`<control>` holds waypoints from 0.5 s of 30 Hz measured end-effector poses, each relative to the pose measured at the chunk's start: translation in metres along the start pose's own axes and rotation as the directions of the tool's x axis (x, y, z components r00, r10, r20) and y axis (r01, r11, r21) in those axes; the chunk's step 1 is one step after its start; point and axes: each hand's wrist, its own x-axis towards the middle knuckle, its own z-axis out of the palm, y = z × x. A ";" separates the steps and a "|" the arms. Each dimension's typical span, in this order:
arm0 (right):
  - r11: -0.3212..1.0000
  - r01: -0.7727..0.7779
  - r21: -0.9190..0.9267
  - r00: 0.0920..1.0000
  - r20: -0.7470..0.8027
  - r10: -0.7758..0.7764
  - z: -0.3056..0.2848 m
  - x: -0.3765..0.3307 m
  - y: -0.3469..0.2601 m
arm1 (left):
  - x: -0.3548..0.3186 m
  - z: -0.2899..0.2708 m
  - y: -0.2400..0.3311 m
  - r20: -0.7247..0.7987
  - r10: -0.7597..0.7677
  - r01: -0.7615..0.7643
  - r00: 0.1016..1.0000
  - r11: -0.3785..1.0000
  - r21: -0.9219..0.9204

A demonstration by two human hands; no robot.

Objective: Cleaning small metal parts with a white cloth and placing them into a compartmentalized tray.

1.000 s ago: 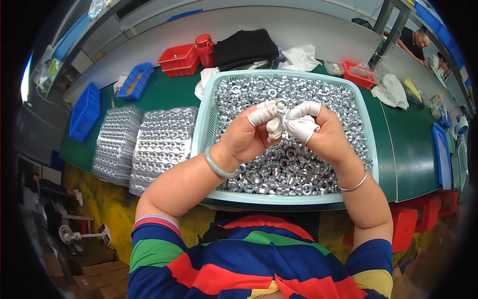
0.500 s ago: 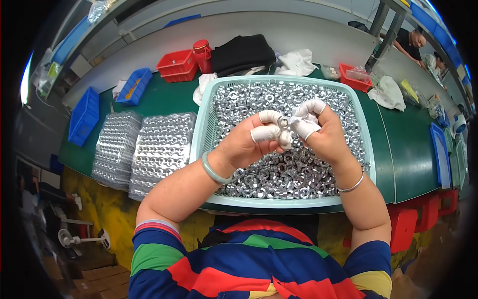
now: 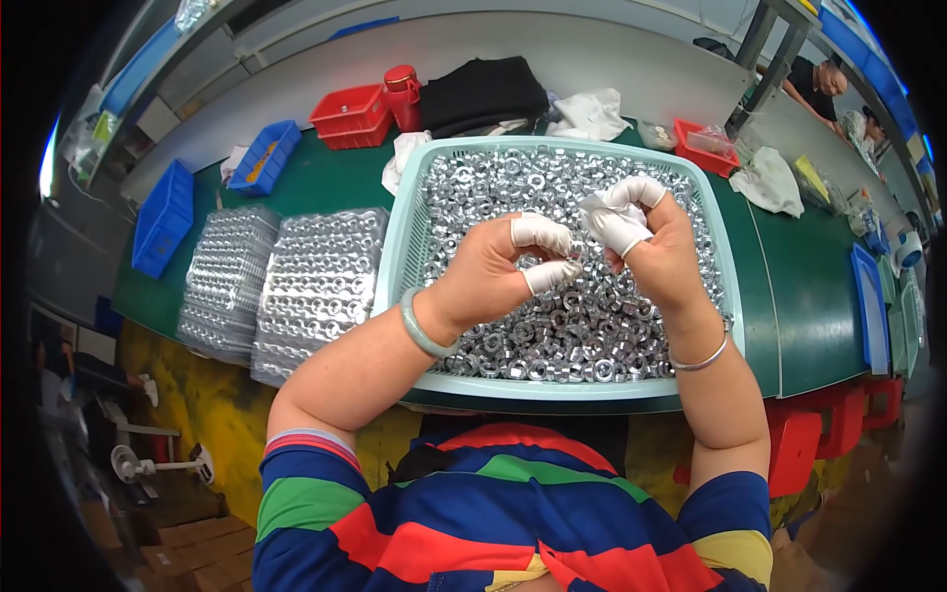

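Note:
My left hand (image 3: 503,261), white covers on its fingers, pinches a small shiny metal nut (image 3: 577,253) between thumb and forefinger; the fingertips partly hide it. Just to its right, my right hand (image 3: 659,237) has its covered fingers closed on a crumpled white cloth (image 3: 604,219). Both hands hover over a pale green plastic basket (image 3: 552,393) heaped with loose silver metal nuts (image 3: 533,340). The two hands are slightly apart.
Left of the basket stand two stacks of clear plastic trays (image 3: 321,296) holding nuts. Behind are blue bins (image 3: 264,158), a red bin (image 3: 350,116), a red flask (image 3: 402,99) and black cloth (image 3: 483,97). Red stools (image 3: 794,449) stand at right; a person (image 3: 817,87) works farther back.
My hands have drawn apart; the cloth no longer touches the nut. My left hand has turned, its fingers now pointing right. The view has shifted slightly.

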 end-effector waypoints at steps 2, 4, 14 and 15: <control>1.000 -0.022 0.017 1.000 -0.017 0.022 0.003 0.000 -0.004 | 0.000 -0.002 -0.001 0.005 0.101 -0.101 0.995 0.985 0.138; 0.999 -0.031 0.027 0.999 -0.023 0.032 0.004 0.000 -0.005 | 0.000 -0.004 0.002 0.004 0.070 -0.070 0.998 0.995 0.072; 1.000 0.002 0.011 1.000 -0.008 -0.002 0.001 -0.006 -0.011 | 0.000 -0.005 0.006 -0.029 0.369 -0.363 0.929 0.924 0.120; 1.000 0.001 -0.003 1.000 -0.012 -0.001 0.000 -0.007 -0.013 | -0.002 -0.004 0.007 -0.029 0.373 -0.367 0.928 0.922 0.123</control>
